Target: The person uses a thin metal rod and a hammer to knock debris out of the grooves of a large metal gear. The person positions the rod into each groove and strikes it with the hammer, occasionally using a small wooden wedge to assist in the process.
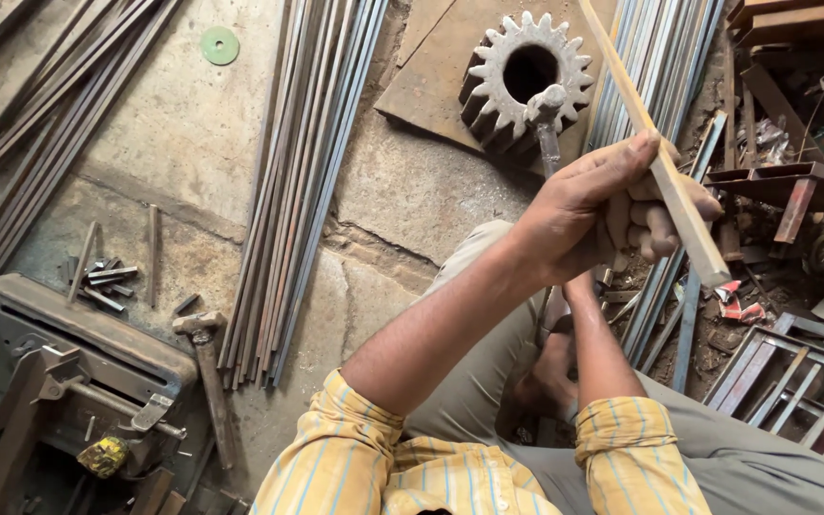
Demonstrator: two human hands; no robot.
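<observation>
My left hand [588, 200] is closed around a long flat metal strip [689, 224] that runs diagonally from the top centre down to the right, with my thumb on top of it. My right hand [655, 238] sits just under the left one and is mostly hidden; only curled fingers show by the strip, and I cannot tell what they grip. A hammer [546, 103] stands with its head just above my left hand, in front of a large toothed gear [488, 72]. Its handle disappears behind my hands.
Bundles of long steel rods [293, 181] lie on the cracked concrete floor. A second hammer [204, 334] and short cut pieces [107, 278] lie by a dark metal machine [69, 353] at lower left. Scrap frames [793, 381] and angle pieces crowd the right side.
</observation>
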